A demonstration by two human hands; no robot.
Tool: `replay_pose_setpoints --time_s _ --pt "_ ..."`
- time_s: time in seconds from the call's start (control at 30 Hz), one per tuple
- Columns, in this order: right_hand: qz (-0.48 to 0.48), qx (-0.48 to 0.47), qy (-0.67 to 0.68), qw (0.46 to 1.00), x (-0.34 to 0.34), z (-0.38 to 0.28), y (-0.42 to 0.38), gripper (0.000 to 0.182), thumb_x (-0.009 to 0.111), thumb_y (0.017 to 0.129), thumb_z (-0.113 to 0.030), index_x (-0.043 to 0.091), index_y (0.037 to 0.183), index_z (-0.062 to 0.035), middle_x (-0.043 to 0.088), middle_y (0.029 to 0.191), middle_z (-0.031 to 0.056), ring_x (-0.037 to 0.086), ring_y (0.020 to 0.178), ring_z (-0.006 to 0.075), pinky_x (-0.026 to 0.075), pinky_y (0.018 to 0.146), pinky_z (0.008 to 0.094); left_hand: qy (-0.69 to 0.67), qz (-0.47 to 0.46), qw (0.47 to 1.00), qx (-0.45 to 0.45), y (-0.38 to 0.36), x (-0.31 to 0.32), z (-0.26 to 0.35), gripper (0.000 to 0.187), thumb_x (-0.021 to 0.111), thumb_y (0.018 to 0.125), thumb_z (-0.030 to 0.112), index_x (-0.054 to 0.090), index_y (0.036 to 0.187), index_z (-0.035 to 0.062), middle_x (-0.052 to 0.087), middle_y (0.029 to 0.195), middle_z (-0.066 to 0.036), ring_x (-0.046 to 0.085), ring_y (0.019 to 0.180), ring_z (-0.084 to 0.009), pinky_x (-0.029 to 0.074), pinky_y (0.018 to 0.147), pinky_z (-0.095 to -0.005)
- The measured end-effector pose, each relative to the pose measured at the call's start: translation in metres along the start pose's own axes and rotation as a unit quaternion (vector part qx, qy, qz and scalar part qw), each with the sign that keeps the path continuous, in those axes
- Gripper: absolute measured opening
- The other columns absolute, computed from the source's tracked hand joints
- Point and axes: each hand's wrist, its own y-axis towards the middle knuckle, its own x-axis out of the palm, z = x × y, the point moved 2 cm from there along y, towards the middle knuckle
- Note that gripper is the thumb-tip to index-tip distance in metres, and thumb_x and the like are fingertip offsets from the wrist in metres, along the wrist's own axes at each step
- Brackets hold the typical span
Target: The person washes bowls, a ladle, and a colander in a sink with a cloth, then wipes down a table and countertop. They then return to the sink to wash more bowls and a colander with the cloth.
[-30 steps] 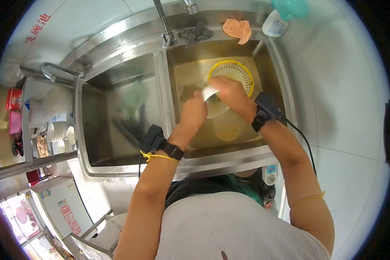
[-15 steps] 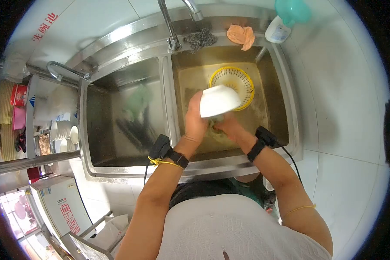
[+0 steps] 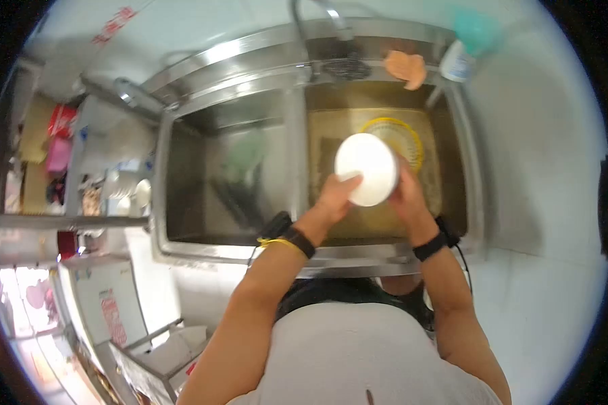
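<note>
A white bowl (image 3: pixel 366 162) is held above the right sink basin (image 3: pixel 446 155), its round face turned up towards me. My left hand (image 3: pixel 336 197) grips its lower left edge, with the thumb lying across the white surface. At the right edge my right hand (image 3: pixel 407 194) holds it too, and the fingers behind the bowl are partly hidden. Behind the bowl, a basket with a yellow rim (image 3: pixel 412 131) sits in the cloudy water of the basin, partly covered by the bowl.
The left basin (image 3: pixel 243 196) holds dark long shapes and something greenish, blurred. A faucet (image 3: pixel 300 40), a dark scouring pad (image 3: pixel 346 66), an orange cloth (image 3: pixel 405 67) and a white bottle (image 3: pixel 457 62) line the back ledge. Bowls (image 3: pixel 121 185) stand on the left shelf.
The bowl has turned from a tilted side view to face me. My right hand has come up from below it onto its right edge. The whole view has shifted.
</note>
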Motion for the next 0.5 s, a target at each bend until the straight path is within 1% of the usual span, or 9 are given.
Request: replay_pose_setpoints --time_s 0.07,0.13,0.2,0.27,0.3,0.37,0.4,0.47,0.5 --pt "0.047 -0.007 -0.019 0.999 0.012 0.002 -0.013 0.032 0.041 0.086 -0.025 0.043 0.112 -0.0068 0.051 0.104 0.0052 0.051 0.094 0.0137 0.042 0.079 0.0275 0.015 0.029 0.999 0.018 0.002 -0.008 -0.002 0.040 0.060 0.074 0.015 0.046 0.107 -0.0001 0.056 0.095 -0.009 0.057 0.082 -0.0187 0.049 0.068 -0.0324" --pt "0.041 -0.012 -0.021 0.999 0.001 0.005 -0.017 0.027 0.045 0.084 -0.019 0.044 0.108 -0.0072 0.051 0.101 0.0039 0.050 0.094 0.0141 0.042 0.079 0.0282 0.080 0.004 0.995 0.062 0.003 -0.007 0.007 0.040 0.061 0.073 0.017 0.046 0.107 0.0002 0.057 0.094 -0.009 0.057 0.083 -0.0181 0.049 0.067 -0.0322" --pt "0.060 0.001 -0.019 0.998 0.004 0.005 -0.030 0.025 0.047 0.083 -0.017 0.046 0.105 -0.0071 0.051 0.099 0.0033 0.049 0.094 0.0144 0.042 0.078 0.0289 0.099 0.032 0.993 0.061 -0.010 -0.011 0.040 0.039 0.060 0.073 0.017 0.047 0.106 -0.0001 0.057 0.093 -0.009 0.057 0.082 -0.0179 0.049 0.066 -0.0315" --pt "0.049 -0.002 -0.343 0.938 -0.005 0.007 -0.041 0.020 0.051 0.080 -0.012 0.048 0.099 -0.0045 0.051 0.093 0.0054 0.050 0.090 0.0166 0.041 0.075 0.0327 0.100 0.070 0.989 0.085 -0.014 -0.040 0.073 0.038 0.060 0.073 0.015 0.047 0.104 -0.0009 0.057 0.092 -0.009 0.057 0.079 -0.0182 0.050 0.062 -0.0305" --pt "0.052 -0.003 -0.342 0.938 -0.014 0.011 -0.047 0.020 0.051 0.080 -0.012 0.048 0.099 -0.0045 0.051 0.093 0.0054 0.050 0.090 0.0166 0.041 0.075 0.0327 0.087 0.081 0.986 0.116 -0.013 -0.063 0.091 0.037 0.060 0.072 0.015 0.048 0.103 -0.0016 0.057 0.091 -0.010 0.058 0.078 -0.0186 0.050 0.059 -0.0302" --pt "0.030 -0.148 -0.618 0.771 -0.030 0.018 -0.060 0.017 0.052 0.078 -0.008 0.050 0.093 -0.0026 0.051 0.091 0.0120 0.050 0.088 0.0237 0.040 0.073 0.0361 0.083 0.146 0.973 0.156 -0.032 -0.098 0.130 0.037 0.059 0.072 0.013 0.047 0.103 -0.0036 0.057 0.091 -0.011 0.058 0.077 -0.0206 0.051 0.054 -0.0296" --pt "0.033 -0.148 -0.620 0.770 -0.037 0.020 -0.068 0.017 0.052 0.078 -0.008 0.050 0.093 -0.0026 0.051 0.091 0.0120 0.050 0.088 0.0237 0.040 0.073 0.0361 0.119 0.175 0.964 0.159 -0.038 -0.126 0.144 0.035 0.054 0.073 0.010 0.046 0.103 -0.0051 0.057 0.090 -0.013 0.058 0.077 -0.0235 0.052 0.052 -0.0307" --pt "0.031 -0.150 -0.763 0.628 -0.048 0.025 -0.085 0.020 0.051 0.077 -0.011 0.052 0.095 -0.0027 0.053 0.090 0.0152 0.051 0.085 0.0296 0.041 0.073 0.0358 0.180 0.253 0.936 0.168 -0.040 -0.185 0.157 0.037 0.042 0.072 0.002 0.039 0.107 -0.0076 0.052 0.096 -0.018 0.058 0.079 -0.0279 0.054 0.056 -0.0335" --pt "0.039 -0.147 -0.765 0.626 -0.056 0.027 -0.093 0.020 0.051 0.077 -0.011 0.052 0.095 -0.0027 0.053 0.090 0.0152 0.051 0.085 0.0296 0.041 0.073 0.0358 0.205 0.286 0.922 0.164 -0.042 -0.208 0.157 0.038 0.040 0.069 -0.001 0.039 0.107 -0.0069 0.051 0.096 -0.019 0.058 0.080 -0.0299 0.054 0.056 -0.0363"
